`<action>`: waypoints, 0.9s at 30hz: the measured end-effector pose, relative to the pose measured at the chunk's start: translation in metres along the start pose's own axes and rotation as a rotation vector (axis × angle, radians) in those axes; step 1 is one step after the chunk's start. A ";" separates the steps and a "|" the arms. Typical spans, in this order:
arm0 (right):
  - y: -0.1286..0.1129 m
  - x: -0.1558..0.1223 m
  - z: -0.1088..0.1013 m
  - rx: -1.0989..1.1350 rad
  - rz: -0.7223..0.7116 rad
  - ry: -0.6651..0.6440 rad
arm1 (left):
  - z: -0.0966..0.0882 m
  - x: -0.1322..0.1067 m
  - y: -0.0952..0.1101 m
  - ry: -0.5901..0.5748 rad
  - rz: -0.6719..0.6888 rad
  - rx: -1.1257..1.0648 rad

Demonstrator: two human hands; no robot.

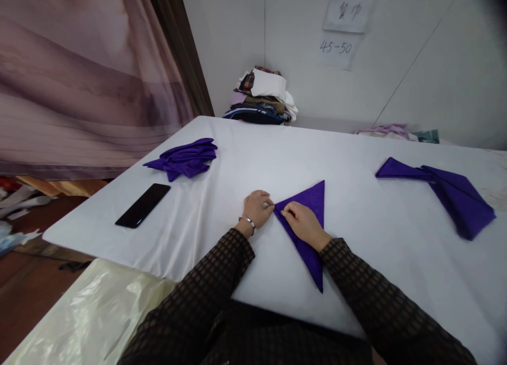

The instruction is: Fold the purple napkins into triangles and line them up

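A purple cloth napkin [315, 204] lies folded into a triangle on the white table, one corner pointing left. My left hand [258, 207], with a silver bracelet at the wrist, pinches that left corner between thumb and fingers. Over the napkin rests my right hand [304, 223], its thumb and forefinger closed on the cloth's upper layer near the same corner. The right palm hides part of the napkin's middle.
A bunched pile of purple cloths [186, 158] and a black phone [143, 205] lie at left. Another folded purple cloth [461, 196] is at right. Stacked clothes [263, 98] stand behind the table [245, 148]. A curtain [91, 80] hangs at left; paper signs [336, 49] are on the wall.
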State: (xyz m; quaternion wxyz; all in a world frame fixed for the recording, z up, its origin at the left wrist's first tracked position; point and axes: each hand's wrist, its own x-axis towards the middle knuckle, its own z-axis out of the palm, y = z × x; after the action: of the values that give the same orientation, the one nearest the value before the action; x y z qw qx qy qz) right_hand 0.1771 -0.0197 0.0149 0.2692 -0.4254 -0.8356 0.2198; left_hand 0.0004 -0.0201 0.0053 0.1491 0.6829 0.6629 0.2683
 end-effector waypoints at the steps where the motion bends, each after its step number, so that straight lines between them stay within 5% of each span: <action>1: 0.000 0.000 0.000 -0.024 0.015 0.004 | 0.000 0.000 0.000 0.003 0.000 -0.004; 13: 0.000 -0.002 0.002 -0.247 0.005 -0.084 | 0.006 0.001 -0.004 -0.004 0.000 -0.008; 23: 0.007 0.000 0.000 -0.054 0.062 -0.009 | -0.005 0.002 -0.001 0.107 0.010 -0.062; 27: 0.004 0.000 -0.001 0.007 0.042 0.008 | -0.005 0.000 0.001 0.033 0.018 -0.026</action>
State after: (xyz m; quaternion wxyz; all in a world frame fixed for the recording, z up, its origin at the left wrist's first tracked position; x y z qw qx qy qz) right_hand 0.1803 -0.0172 0.0130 0.2694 -0.4429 -0.8246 0.2264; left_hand -0.0015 -0.0215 0.0105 0.1445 0.6822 0.6556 0.2897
